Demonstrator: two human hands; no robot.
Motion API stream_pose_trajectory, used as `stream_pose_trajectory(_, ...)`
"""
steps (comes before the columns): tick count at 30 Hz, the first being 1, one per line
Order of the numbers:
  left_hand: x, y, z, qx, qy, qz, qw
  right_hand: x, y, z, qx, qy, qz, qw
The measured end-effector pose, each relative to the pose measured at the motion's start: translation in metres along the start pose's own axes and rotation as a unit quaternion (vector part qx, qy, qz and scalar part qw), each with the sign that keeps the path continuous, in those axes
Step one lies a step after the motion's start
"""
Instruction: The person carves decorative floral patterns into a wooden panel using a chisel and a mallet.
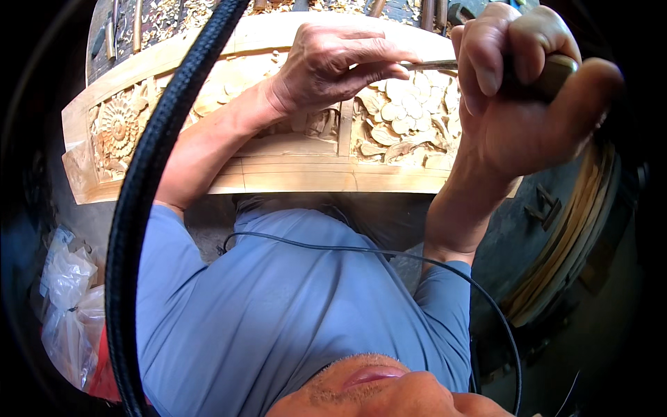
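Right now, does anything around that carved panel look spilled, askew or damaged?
Loose wood shavings litter the area beyond the carved panel, around the tools, so it looks messy. A thick braided cable also cuts oddly across the view, hiding part of the panel. I see no clear damage.

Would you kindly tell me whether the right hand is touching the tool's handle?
Touching: the head view shows the right hand closed around the tool's handle.
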State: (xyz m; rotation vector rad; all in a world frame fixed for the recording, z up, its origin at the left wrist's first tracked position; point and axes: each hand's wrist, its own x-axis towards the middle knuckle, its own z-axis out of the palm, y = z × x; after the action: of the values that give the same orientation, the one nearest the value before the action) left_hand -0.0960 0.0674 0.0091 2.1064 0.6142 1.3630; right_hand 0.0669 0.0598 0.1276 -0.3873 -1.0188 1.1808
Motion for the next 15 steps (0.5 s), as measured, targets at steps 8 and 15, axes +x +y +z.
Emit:
stream_pose_trajectory(8,-0.004,-0.004,0.000,-0.010,0.002,0.005,1.000,-0.018,0.007,-0.009,-0.018,0.061,0.162,0.985)
stream_pose_trajectory(15,-0.005,-0.006,0.000,0.021,-0.012,0.016,1.000,-0.023,0.016,-0.014,-0.016,0.040,0.148,0.988)
